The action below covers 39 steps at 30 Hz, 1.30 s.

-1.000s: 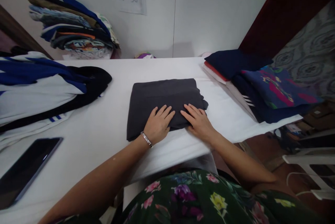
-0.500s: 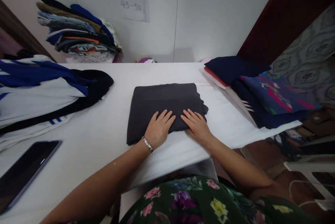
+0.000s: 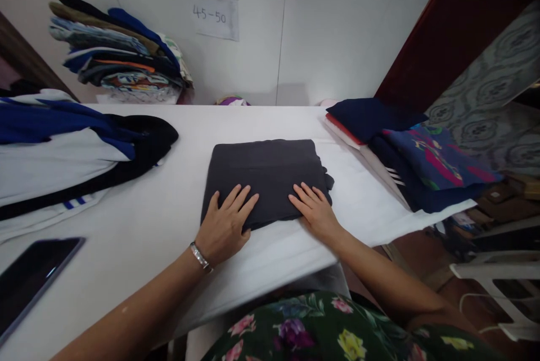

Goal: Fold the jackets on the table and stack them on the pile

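- My L hand [image 3: 225, 229]: palm down on the front L part of the dark grey folded garment [image 3: 265, 164], fingers spread flat, nothing gripped; bracelet [image 3: 201, 257] on that wrist.
- My R hand [image 3: 318, 215]: fingers extended, slightly apart, resting on garment's front R edge; no hold seen, thumb hidden.
- Garment: flat on white table [image 3: 185, 181], right in front of me, uneven folds at its R side.
- To my L: phone [image 3: 36, 276] nr front, blue & white clothes [image 3: 63, 153] behind it.
- To my R: folded clothes [image 3: 439, 164], incl. navy & patterned pcs.
- Back L: tall clothes stack [image 3: 122, 52] nr wall; "45-50" paper [image 3: 217, 18] on wall.
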Each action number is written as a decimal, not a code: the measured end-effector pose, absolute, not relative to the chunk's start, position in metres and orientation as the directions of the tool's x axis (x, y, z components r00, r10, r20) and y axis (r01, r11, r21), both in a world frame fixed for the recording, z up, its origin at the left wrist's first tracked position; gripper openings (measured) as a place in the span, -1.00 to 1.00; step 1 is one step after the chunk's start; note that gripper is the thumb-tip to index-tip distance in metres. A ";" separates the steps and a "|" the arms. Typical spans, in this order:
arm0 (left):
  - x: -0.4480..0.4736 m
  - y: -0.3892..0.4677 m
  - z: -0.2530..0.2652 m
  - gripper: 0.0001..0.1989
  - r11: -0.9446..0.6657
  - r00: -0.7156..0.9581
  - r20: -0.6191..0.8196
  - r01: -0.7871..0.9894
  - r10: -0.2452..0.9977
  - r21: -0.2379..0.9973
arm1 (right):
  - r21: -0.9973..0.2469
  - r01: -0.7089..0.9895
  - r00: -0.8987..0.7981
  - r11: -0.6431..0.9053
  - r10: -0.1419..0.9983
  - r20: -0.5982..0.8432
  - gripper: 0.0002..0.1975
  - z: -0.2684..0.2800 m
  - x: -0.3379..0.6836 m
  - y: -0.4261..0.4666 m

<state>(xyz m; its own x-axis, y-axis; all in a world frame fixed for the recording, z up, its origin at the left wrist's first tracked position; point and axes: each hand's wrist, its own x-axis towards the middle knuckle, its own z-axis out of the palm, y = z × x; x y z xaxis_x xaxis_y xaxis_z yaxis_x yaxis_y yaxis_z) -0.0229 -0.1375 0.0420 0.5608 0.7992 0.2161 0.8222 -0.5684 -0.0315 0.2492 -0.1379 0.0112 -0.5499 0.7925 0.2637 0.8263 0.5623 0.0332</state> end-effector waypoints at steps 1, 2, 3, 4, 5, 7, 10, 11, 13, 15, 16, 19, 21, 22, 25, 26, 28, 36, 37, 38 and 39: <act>-0.025 -0.139 0.041 -0.31 -0.556 0.549 0.216 0.830 0.807 -0.031 | 0.029 0.827 -0.548 0.561 0.793 0.267 -0.35 0.011 0.249 -0.138; -0.027 -0.139 0.040 -0.29 -0.548 0.541 0.211 0.836 0.814 -0.031 | 0.024 0.828 -0.545 0.560 0.794 0.269 -0.36 0.011 0.249 -0.138; -0.028 -0.138 0.039 -0.29 -0.542 0.537 0.201 0.840 0.819 -0.032 | 0.020 0.829 -0.542 0.559 0.795 0.272 -0.36 0.011 0.248 -0.139; -0.028 -0.137 0.037 -0.29 -0.539 0.534 0.190 0.842 0.824 -0.034 | 0.016 0.830 -0.541 0.558 0.796 0.273 -0.36 0.012 0.248 -0.139; -0.028 -0.136 0.035 -0.29 -0.537 0.534 0.181 0.843 0.826 -0.036 | 0.014 0.830 -0.539 0.557 0.796 0.273 -0.36 0.012 0.248 -0.139; -0.027 -0.133 0.030 -0.30 -0.532 0.529 0.181 0.846 0.829 -0.035 | 0.012 0.830 -0.539 0.557 0.797 0.272 -0.36 0.013 0.247 -0.140; -0.025 -0.132 0.026 -0.34 -0.527 0.522 0.214 0.849 0.825 -0.040 | 0.012 0.832 -0.537 0.555 0.798 0.273 -0.36 0.013 0.247 -0.140; -0.025 -0.132 0.026 -0.35 -0.528 0.525 0.221 0.848 0.822 -0.050 | 0.013 0.832 -0.537 0.555 0.798 0.274 -0.36 0.013 0.247 -0.140; -0.027 -0.134 0.027 -0.35 -0.537 0.539 0.225 0.840 0.811 -0.079 | 0.016 0.832 -0.537 0.555 0.797 0.276 -0.36 0.013 0.247 -0.140; -0.034 -0.136 0.029 -0.32 -0.538 0.546 0.227 0.837 0.806 -0.102 | 0.019 0.830 -0.539 0.557 0.794 0.280 -0.37 0.013 0.246 -0.141; -0.038 -0.137 0.029 -0.30 -0.526 0.535 0.232 0.844 0.812 -0.106 | 0.021 0.830 -0.540 0.557 0.793 0.282 -0.37 0.013 0.246 -0.141; -0.051 -0.138 0.028 -0.30 -0.441 0.447 0.239 0.894 0.862 -0.080 | 0.025 0.829 -0.542 0.559 0.791 0.283 -0.38 0.013 0.244 -0.141; -0.057 -0.139 0.026 -0.31 -0.384 0.386 0.216 0.922 0.897 -0.052 | 0.028 0.828 -0.544 0.560 0.790 0.281 -0.38 0.014 0.243 -0.142; -0.058 -0.139 0.024 -0.31 -0.366 0.367 0.200 0.930 0.908 -0.044 | 0.028 0.827 -0.545 0.561 0.790 0.281 -0.37 0.013 0.243 -0.142; -0.055 -0.140 0.022 -0.31 -0.348 0.350 0.171 0.937 0.921 -0.045 | 0.015 0.824 -0.546 0.566 0.788 0.286 -0.37 0.011 0.244 -0.142; -0.054 -0.140 0.022 -0.31 -0.346 0.349 0.168 0.937 0.922 -0.046 | 0.009 0.822 -0.547 0.569 0.786 0.287 -0.37 0.010 0.244 -0.141; -0.053 -0.141 0.022 -0.29 -0.339 0.342 0.165 0.940 0.925 -0.045 | -0.003 0.820 -0.549 0.573 0.786 0.284 -0.36 0.009 0.246 -0.141; -0.053 -0.143 0.023 -0.24 -0.319 0.320 0.173 0.947 0.932 -0.031 | -0.094 0.781 -0.592 0.617 0.781 0.199 -0.37 0.052 0.226 -0.148; -0.052 -0.143 0.024 -0.24 -0.319 0.319 0.176 0.947 0.931 -0.033 | -0.098 0.762 -0.610 0.641 0.760 0.224 -0.39 0.062 0.219 -0.146; -0.052 -0.144 0.024 -0.24 -0.316 0.318 0.177 0.948 0.931 -0.039 | -0.095 0.749 -0.618 0.656 0.742 0.260 -0.41 0.070 0.212 -0.141; -0.051 -0.144 0.024 -0.24 -0.314 0.318 0.176 0.948 0.932 -0.048 | -0.087 0.748 -0.610 0.658 0.733 0.300 -0.43 0.077 0.206 -0.134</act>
<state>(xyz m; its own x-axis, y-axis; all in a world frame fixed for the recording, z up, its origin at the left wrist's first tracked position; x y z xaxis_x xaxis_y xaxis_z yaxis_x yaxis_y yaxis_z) -0.0515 -0.1437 0.0237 0.3175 0.9318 0.1759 0.9482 -0.3140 -0.0482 0.2058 -0.1343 0.0769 -0.6103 0.7331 0.3003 0.7478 0.6582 -0.0869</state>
